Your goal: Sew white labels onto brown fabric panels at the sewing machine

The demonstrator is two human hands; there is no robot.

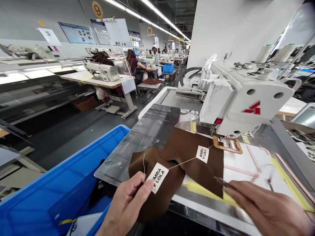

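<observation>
Head view: left hand (128, 206) pinches brown fabric (187, 157) at its white label (157, 177); right hand (265, 209), fingers closed, grips small snips (220, 180).

Right-hand tool (220, 180) blurred, unidentifiable.

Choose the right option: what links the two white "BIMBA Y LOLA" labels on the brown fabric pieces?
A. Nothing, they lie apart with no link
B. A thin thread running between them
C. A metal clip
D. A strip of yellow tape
B: a thin pale thread runs from the label pinched by the left hand to the second label on the brown fabric.
</observation>
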